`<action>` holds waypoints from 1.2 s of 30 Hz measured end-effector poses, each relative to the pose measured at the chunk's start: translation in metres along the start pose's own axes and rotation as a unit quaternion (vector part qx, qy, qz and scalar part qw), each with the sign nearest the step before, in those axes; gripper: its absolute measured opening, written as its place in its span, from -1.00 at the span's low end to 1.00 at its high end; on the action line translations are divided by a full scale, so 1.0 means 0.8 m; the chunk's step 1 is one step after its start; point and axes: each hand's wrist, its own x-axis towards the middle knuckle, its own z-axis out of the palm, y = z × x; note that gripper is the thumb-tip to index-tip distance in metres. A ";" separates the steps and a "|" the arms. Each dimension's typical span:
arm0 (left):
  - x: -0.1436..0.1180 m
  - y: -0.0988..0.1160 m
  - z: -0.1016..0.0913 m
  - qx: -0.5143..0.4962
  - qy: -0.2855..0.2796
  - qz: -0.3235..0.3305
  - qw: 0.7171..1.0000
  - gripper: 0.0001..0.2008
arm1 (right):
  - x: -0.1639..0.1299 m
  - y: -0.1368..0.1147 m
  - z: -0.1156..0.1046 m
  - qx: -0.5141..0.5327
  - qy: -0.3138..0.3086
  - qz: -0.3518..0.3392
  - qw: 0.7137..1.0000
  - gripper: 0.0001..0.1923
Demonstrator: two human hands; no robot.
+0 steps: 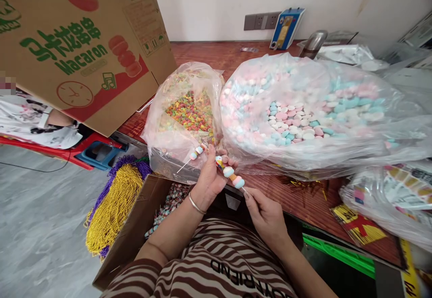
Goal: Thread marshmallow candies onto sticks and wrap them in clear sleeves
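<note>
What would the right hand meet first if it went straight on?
The right hand would probably meet the pale blue candy on its stick first; the left hand lies beyond, though depth is unclear.

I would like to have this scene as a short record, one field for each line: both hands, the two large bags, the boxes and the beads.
Left hand: the left hand holds two candy sticks
Right hand: the right hand pinches the lower end of one stick
Left bag: clear bag, small coloured rings inside
Right bag: larger clear bag, pink, white and blue pieces inside
Printed carton: Macaron carton, at left
Open box: cardboard box, multicoloured pieces inside
Beads: gold strands and purple strands, left of the open box
</note>
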 end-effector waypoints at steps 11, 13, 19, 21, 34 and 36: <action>0.004 -0.010 -0.014 0.031 -0.042 0.063 0.997 -0.67 | 0.011 -0.004 -0.005 -0.306 0.087 -0.236 0.918 -0.81; 0.009 0.002 -0.013 0.018 -0.060 0.097 0.993 -0.69 | 0.010 -0.002 -0.005 -0.301 0.077 -0.234 0.921 -0.82; 0.016 0.000 -0.014 0.018 -0.015 0.077 0.997 -0.76 | 0.009 0.003 -0.002 -0.360 0.115 -0.268 0.886 -0.88; 0.017 -0.004 -0.016 0.013 -0.016 0.067 0.998 -0.74 | 0.005 0.002 -0.004 -0.310 0.108 -0.221 0.919 -0.90; -0.006 -0.053 -0.012 0.061 -0.086 0.030 0.994 -0.61 | 0.011 -0.008 0.015 0.137 0.022 0.174 0.975 -0.63; -0.001 -0.051 -0.015 0.057 -0.067 0.043 0.995 -0.64 | 0.009 -0.002 0.014 -0.072 0.056 0.063 0.994 -0.70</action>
